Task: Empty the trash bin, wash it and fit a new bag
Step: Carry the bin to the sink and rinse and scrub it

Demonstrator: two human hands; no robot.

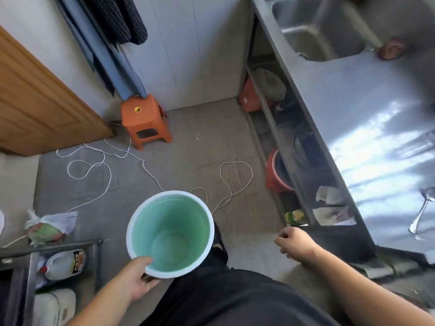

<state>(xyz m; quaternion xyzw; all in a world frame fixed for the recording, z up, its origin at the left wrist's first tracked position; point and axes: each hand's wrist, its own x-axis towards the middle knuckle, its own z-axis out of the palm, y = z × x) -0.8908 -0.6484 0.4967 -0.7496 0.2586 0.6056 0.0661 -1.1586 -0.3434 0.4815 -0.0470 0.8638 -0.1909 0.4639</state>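
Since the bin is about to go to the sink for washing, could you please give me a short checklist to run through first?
1. Trash bin emptied: ok, the green inside shows no bag or trash.
2. Grip on the bin: ok, left hand holds the near rim, thumb inside.
3. Right hand free: ok, it holds nothing visible.
4. Sink basin free: ok, nothing visible in the part shown.
5. Walking path: not ok, a white cord loops across the floor.
6. Detergent at hand: cannot tell.

The head view looks steeply down from above, near the hands, over floor (pixel 188 142) and steel counter (pixel 353 109).
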